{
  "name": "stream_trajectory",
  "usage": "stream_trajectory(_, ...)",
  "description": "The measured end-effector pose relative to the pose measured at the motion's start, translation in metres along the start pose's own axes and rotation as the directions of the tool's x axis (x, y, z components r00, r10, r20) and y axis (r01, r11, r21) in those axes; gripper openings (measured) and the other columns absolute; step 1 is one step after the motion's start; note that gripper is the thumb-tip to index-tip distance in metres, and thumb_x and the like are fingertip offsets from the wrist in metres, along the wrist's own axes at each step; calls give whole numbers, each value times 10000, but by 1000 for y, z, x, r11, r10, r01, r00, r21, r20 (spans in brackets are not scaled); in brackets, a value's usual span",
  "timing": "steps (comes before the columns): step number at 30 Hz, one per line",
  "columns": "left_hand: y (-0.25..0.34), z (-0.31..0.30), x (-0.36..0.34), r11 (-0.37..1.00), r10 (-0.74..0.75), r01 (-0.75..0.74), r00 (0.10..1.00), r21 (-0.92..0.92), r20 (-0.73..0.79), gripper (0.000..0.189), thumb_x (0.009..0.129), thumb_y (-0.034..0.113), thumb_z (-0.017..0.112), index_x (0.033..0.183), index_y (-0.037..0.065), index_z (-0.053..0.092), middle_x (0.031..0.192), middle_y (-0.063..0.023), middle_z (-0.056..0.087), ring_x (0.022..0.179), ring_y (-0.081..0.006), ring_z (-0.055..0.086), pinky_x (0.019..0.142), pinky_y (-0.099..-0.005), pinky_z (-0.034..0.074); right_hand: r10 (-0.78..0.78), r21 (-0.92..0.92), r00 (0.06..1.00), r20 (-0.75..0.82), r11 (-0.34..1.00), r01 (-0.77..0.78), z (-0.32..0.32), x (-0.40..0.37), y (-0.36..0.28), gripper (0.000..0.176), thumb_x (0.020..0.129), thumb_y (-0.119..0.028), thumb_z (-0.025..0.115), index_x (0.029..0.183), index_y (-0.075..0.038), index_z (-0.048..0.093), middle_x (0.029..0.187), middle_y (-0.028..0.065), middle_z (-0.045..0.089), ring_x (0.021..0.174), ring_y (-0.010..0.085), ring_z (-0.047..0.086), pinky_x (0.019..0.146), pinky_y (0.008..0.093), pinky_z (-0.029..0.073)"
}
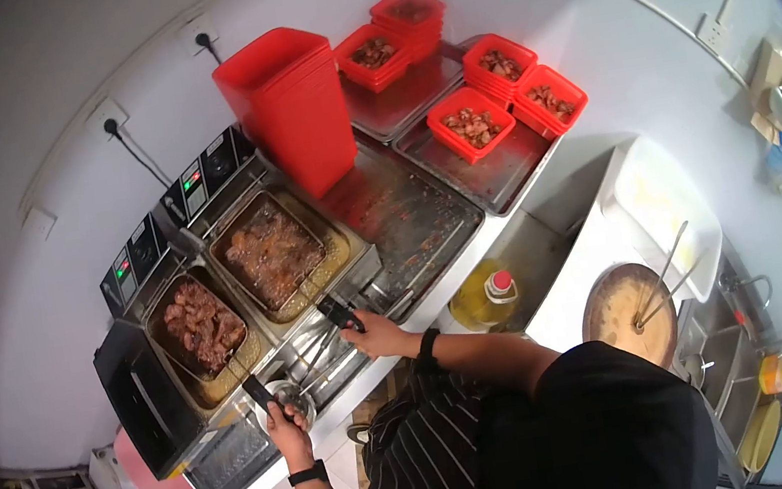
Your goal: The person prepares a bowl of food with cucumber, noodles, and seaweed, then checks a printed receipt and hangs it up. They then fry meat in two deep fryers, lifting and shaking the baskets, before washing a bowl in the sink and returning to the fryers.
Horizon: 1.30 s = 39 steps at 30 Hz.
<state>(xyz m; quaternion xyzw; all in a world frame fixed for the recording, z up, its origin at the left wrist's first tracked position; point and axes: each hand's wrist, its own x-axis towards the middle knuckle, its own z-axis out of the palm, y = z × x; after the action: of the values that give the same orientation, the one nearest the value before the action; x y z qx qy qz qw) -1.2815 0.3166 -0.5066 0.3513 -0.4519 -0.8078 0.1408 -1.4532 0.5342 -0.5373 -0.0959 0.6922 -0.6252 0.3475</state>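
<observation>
Black basket handles (334,310), gripped inside curled fingers (283,427)

At 8 o'clock, the two basket handles (331,308) are looking like matt black plastic. Toward 9 o'clock, the fryer (243,305) is gleaming as oily, smeared metal, and the browned meat (204,323) in it is showing a rough, glistening surface. Toward 11 o'clock, the tall containers (301,116) are shining in smooth red plastic; the shallower tubs (475,153) at 1 o'clock are sharing that finish. At the clock's centre, a metal tray (409,232) is reflecting light between rough crumbs. At 4 o'clock, the oil jug (473,308) is showing clear, glossy plastic. Toward 6 o'clock, the apron (424,462) is looking like soft, matt cloth.
</observation>
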Motion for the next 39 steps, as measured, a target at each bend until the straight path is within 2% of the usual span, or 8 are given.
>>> stream_trajectory(8, 8, 11, -8, 1000, 9, -9, 1000, 11, 8, 244, 965, 314, 431, 922, 77, 474, 643, 8, 463, 483, -81, 398, 399, -209, 300, -29, 32, 1000, 11, 999, 28, -1, -17, -25, 268, 899, -295, 558, 911, -88, 387, 538, -15, 438, 409, 87, 428, 376, 267, 378)
stream_trajectory(12, 5, 11, -5, 1000, 13, -13, 1000, 16, -26, 281, 951, 360, 448, 928, 87, 508, 610, 13, 454, 440, -81, 380, 372, -216, 273, -28, 17, 999, -34, 999, 29, 2, -13, -19, 266, 889, -307, 572, 910, -103, 402, 544, -20, 437, 415, 82, 427, 378, 260, 377)
stream_trajectory(14, 5, 9, -4, 994, 25, -18, 998, 103, -61, 355, 948, 373, 451, 705, 115, 453, 557, 20, 422, 433, -79, 363, 371, -222, 251, -99, -20, 994, -48, 995, 98, 4, 18, 28, 228, 885, -275, 587, 877, -126, 414, 545, -34, 431, 415, 67, 407, 359, 246, 335)
stream_trajectory(15, 6, 8, -5, 996, 19, -16, 999, 90, -33, 348, 948, 372, 450, 715, 114, 462, 562, 19, 429, 435, -77, 366, 372, -226, 251, -46, 138, 999, 3, 989, 46, 3, 17, 27, 217, 881, -261, 596, 870, -135, 420, 544, -43, 418, 412, 61, 390, 353, 239, 317)
stream_trajectory(16, 4, 4, -4, 991, 44, -42, 999, 128, -14, 338, 949, 370, 448, 730, 113, 467, 575, 22, 439, 439, -77, 379, 375, -219, 266, -153, -33, 986, -65, 988, 151, 5, 20, 32, 224, 877, -253, 606, 864, -133, 417, 544, -46, 404, 412, 60, 379, 356, 234, 316)
stream_trajectory(18, 7, 6, -5, 996, 17, -15, 999, 92, -28, 308, 952, 358, 444, 771, 111, 481, 599, 27, 460, 451, -71, 410, 385, -204, 304, -17, 105, 1000, 8, 994, 16, 1, -16, -31, 252, 879, -263, 605, 875, -96, 416, 553, -12, 437, 415, 81, 415, 377, 254, 364)
stream_trajectory(26, 11, 6, -5, 997, -20, 24, 998, 71, -55, 272, 953, 340, 451, 839, 96, 486, 633, 12, 502, 455, -73, 418, 385, -207, 307, 27, 219, 998, 59, 975, -40, 0, -9, -18, 227, 890, -231, 583, 907, -66, 429, 563, 15, 475, 414, 111, 453, 385, 271, 396)
stream_trajectory(39, 45, 1, 13, 978, -205, 201, 976, -63, -73, 297, 967, 290, 426, 780, 65, 478, 640, -10, 489, 477, -102, 404, 394, -234, 304, 115, 83, 990, 80, 989, -122, -16, -14, -50, 237, 891, -263, 576, 883, -63, 449, 594, 18, 502, 409, 119, 477, 382, 285, 433)
